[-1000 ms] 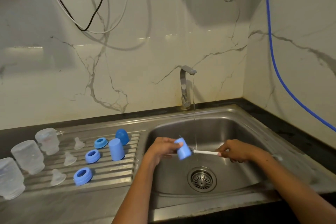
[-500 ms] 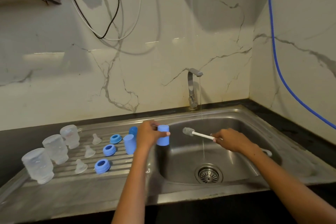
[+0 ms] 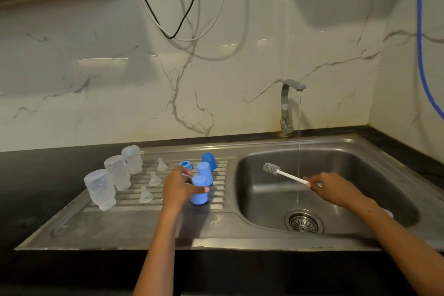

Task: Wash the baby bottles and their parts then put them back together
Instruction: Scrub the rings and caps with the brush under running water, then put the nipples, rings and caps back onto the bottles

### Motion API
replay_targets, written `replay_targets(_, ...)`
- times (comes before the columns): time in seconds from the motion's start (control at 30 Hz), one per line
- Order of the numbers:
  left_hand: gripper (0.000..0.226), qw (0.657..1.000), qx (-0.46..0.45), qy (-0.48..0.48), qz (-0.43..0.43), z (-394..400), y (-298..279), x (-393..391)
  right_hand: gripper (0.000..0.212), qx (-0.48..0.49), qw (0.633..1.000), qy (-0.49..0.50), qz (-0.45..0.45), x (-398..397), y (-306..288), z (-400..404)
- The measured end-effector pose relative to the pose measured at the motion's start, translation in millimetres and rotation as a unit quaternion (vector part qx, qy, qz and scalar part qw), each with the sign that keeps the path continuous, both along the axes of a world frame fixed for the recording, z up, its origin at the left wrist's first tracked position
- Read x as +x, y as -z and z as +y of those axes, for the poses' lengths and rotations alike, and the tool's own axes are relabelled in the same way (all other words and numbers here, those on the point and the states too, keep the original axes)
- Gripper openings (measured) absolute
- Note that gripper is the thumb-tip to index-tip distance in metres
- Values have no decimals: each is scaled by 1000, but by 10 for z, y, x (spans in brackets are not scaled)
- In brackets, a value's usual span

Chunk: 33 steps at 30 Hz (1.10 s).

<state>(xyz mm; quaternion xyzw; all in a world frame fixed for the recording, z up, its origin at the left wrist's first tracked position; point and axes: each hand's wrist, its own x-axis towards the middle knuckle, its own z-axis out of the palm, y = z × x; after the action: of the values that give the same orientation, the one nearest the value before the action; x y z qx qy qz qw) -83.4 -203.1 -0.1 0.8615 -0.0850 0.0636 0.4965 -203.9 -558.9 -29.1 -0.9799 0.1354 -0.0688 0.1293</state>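
Observation:
My left hand [image 3: 178,187] grips a blue bottle cap [image 3: 199,190], mouth down, on the ribbed drainboard [image 3: 217,202]. Right behind it stands a second blue cap [image 3: 205,172], and a darker blue cap [image 3: 209,160] lies further back. One blue ring [image 3: 185,165] shows past my fingers. Three clear bottles [image 3: 99,189] stand upside down in a row at the left, with three clear teats [image 3: 146,195] beside them. My right hand [image 3: 332,190] holds a white-handled bottle brush [image 3: 271,168] over the sink basin [image 3: 259,190], bristles pointing left.
A thin stream of water runs from the tap [image 3: 290,106] into the basin, near the drain [image 3: 303,221]. Black counter surrounds the steel sink. Cables [image 3: 185,14] hang on the marble wall, and a blue hose [image 3: 422,67] runs down the right wall.
My left hand carried the blue cap from the basin leftward and set it down on the drainboard. The brush came out of the cap and stays over the sink. The camera tilted up.

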Motion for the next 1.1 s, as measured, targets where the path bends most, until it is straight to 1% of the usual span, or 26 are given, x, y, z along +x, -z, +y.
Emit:
replay_targets(0.2, 72, 999, 40, -1, 14, 32, 83, -35, 35, 10, 1000, -1, 11, 1, -15, -14)
replay_targets(0.3, 76, 999, 35, -5, 20, 52, 7, -113, 33, 25, 1000, -3, 15, -24, -30, 1)
replay_targets(0.4, 67, 999, 7, -19, -49, 6, -155, -197, 31, 42, 999, 0, 20, -30, -51, 6)
replay_targets(0.5, 55, 993, 18, -3, -115, -234, -337, -240, 31, 55, 998, 5, 31, -53, -75, -18)
replay_targets(0.6, 39, 989, 34, 24, -144, -669, -425, -191, 31, 60, 997, 21, 38, -113, -112, -86)
replay_targets(0.7, 27, 991, 46, 57, -111, -1228, -406, -82, 30, 46, 996, 64, 38, -210, -125, -223)
replay_targets(0.77, 22, 992, 34, 98, -69, -1626, -363, 3, 30, 43, 992, 117, 36, -273, -103, -358)
replay_targets(0.87, 31, 990, 20, 135, -38, -2112, -331, 167, 33, 60, 984, 166, 11, -257, -83, -521)
replay_targets(0.93, 25, 989, 11, 149, -19, -2396, -324, 329, 33, 74, 981, 181, -9, -206, -93, -581)
replay_targets(0.97, 24, 987, -8, 159, -3, -2529, -316, 414, 32, 73, 980, 186, -16, -175, -95, -604)
replay_targets(1.03, 36, 984, -51, 166, 44, -2706, -306, 550, 31, 61, 979, 193, -22, -124, -83, -623)
replay_targets(1.1, 44, 978, -75, 177, 81, -2853, -292, 682, 31, 57, 979, 196, -26, -83, -47, -650)
